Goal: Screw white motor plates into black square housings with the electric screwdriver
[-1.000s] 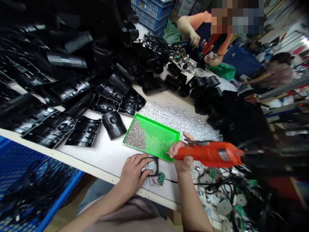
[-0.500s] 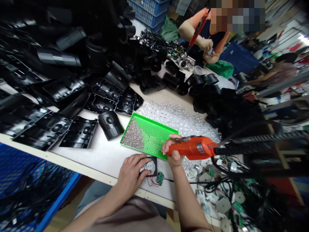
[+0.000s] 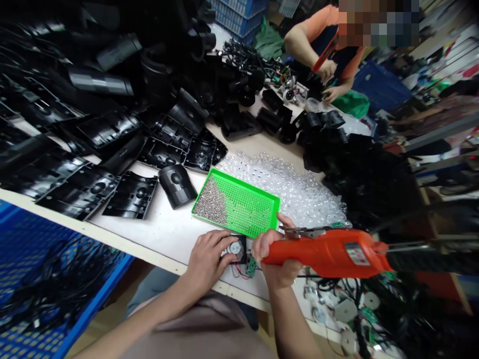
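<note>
Worker's two bare hands, near each other but apart: L hand (image 3: 211, 257), back up, fingers bent fwd w/ thumb opp. in a pinch; L forearm (image 3: 149, 319) slants in from lower L. R hand (image 3: 275, 259) is curled in a full grip, one finger stretched apart from the rest; R forearm (image 3: 294, 319), also bare, angles up & L from bottom edge, R of ctr.

Table (image 3: 145, 237): white top, pale edge, set slantwise
Floor (image 3: 108, 310): tan, below the table
Far end: blue crates (image 3: 239, 22), stacked
Right side: a slanting grey bar (image 3: 441, 127)
Light: brighter over the table, dim at upper left
</note>
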`<act>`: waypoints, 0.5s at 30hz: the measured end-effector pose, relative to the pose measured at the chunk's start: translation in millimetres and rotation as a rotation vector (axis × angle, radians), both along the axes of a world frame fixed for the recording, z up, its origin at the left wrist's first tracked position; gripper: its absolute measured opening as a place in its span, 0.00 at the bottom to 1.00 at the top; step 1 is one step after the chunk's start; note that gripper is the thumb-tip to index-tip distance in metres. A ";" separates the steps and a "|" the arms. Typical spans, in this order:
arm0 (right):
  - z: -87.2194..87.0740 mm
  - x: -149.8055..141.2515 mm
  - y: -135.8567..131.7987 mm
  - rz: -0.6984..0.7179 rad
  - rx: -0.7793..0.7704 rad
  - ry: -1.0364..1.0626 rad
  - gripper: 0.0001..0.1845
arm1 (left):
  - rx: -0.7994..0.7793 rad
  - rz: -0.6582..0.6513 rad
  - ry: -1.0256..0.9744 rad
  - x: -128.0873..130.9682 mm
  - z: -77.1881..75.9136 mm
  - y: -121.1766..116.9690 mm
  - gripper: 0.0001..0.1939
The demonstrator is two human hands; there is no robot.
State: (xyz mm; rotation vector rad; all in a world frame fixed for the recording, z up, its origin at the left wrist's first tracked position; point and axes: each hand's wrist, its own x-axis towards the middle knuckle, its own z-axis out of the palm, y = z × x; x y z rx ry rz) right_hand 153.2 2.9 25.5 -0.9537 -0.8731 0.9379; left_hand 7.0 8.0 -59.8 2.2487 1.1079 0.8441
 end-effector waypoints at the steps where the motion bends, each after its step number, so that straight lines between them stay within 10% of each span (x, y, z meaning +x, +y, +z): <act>1: -3.1 -0.8 0.1 -0.004 -0.009 -0.004 0.40 | 0.001 0.001 0.001 0.0 0.4 0.0 0.14; 15: -24.1 2.1 -4.3 0.121 -0.009 -0.092 0.27 | -0.003 -0.002 0.004 0.1 2.4 -0.2 0.13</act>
